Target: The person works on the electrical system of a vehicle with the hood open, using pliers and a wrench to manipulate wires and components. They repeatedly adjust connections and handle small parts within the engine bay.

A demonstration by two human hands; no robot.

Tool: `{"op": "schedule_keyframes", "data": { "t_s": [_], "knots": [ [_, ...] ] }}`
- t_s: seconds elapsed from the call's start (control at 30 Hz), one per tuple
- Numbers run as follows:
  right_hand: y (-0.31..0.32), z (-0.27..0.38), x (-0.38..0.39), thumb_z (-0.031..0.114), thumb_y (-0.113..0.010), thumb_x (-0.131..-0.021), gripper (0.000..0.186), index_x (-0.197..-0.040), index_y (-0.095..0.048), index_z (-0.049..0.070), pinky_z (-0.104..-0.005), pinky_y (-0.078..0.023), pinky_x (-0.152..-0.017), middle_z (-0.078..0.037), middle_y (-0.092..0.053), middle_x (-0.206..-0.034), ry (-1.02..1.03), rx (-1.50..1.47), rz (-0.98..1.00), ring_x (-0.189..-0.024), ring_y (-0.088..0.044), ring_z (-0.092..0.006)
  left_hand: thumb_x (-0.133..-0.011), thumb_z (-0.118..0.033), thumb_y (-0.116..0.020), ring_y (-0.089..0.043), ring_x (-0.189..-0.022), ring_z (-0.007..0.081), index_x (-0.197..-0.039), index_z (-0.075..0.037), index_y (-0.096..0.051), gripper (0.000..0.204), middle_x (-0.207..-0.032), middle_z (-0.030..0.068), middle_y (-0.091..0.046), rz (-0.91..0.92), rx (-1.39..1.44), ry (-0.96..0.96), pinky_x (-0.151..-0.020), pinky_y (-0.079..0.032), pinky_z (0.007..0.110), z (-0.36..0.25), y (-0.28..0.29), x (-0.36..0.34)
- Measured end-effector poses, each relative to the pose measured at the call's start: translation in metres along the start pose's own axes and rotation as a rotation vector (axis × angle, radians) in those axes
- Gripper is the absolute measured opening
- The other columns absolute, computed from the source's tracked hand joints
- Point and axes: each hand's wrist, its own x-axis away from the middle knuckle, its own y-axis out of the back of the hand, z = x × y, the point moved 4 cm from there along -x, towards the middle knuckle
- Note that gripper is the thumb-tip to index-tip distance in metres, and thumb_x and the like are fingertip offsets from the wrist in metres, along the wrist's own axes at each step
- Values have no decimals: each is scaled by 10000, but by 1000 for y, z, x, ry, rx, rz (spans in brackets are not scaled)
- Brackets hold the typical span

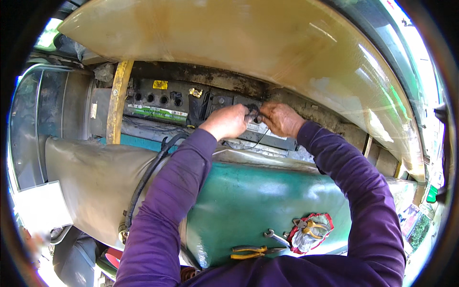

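Note:
My left hand [225, 120] and my right hand [282, 119] meet over a dark battery [275, 138] in a narrow compartment, both closed around a small black fitting [252, 113] on its top; exactly what the fingers grip is partly hidden. A thin black wire hangs below my right fingers. To the left sits a second battery [153, 99] with several round filler holes, a yellow label and a brass-coloured terminal [195, 93].
A yellowed raised panel [287, 43] arches above, beside a yellow bar [118, 100]. A thick black cable [143, 182] crosses the tan cover [91, 177]. The green pad [229, 186] holds yellow pliers [246, 254], a wrench [277, 239], and more pliers [313, 228] on a red-edged cloth.

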Motion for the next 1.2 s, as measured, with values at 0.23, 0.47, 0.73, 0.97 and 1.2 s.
{"op": "schedule_keyframes", "data": {
  "t_s": [0.23,0.47,0.73,0.97,1.2],
  "knots": [
    [-31,16,16,104,-581,-919,146,-959,-681,6,-481,-552,-756,-242,-682,-869,-287,172,-42,-824,-685,-400,-994,-316,-582,-684,-995,444,-1092,-59,-719,307,-1010,249,-720,-178,-28,-55,-867,-541,536,-12,-2,4],
    [-11,-8,12,146,-612,-905,207,-1028,-679,-6,-503,-534,-806,-255,-689,-961,-278,-218,95,-915,-674,-403,-990,-289,-574,-694,-971,432,-1034,-58,-719,276,-964,250,-719,-164,-42,-58,-846,-552,532,-10,-4,0],
    [-45,-1,30,161,-609,-921,219,-1040,-688,-5,-460,-543,-744,-200,-694,-861,-456,-177,-166,-812,-691,-373,-974,-252,-587,-690,-980,431,-1080,-78,-722,244,-990,237,-722,-281,-26,-91,-852,-548,531,-15,3,6],
    [-4,-13,15,198,-612,-931,283,-1067,-689,-38,-510,-528,-802,-213,-642,-907,23,35,141,-867,-654,-395,-1001,-250,-589,-675,-981,451,-1122,-50,-705,261,-1006,253,-714,-202,-35,-130,-842,-542,527,-9,-2,-1],
    [-32,6,17,185,-615,-951,169,-907,-625,22,-495,-505,-691,-167,-604,-778,-228,50,-278,-758,-627,-357,-1022,-312,-555,-670,-974,462,-1125,-39,-696,324,-996,259,-708,-231,-6,-90,-853,-534,534,-11,0,4]
  ]
}}
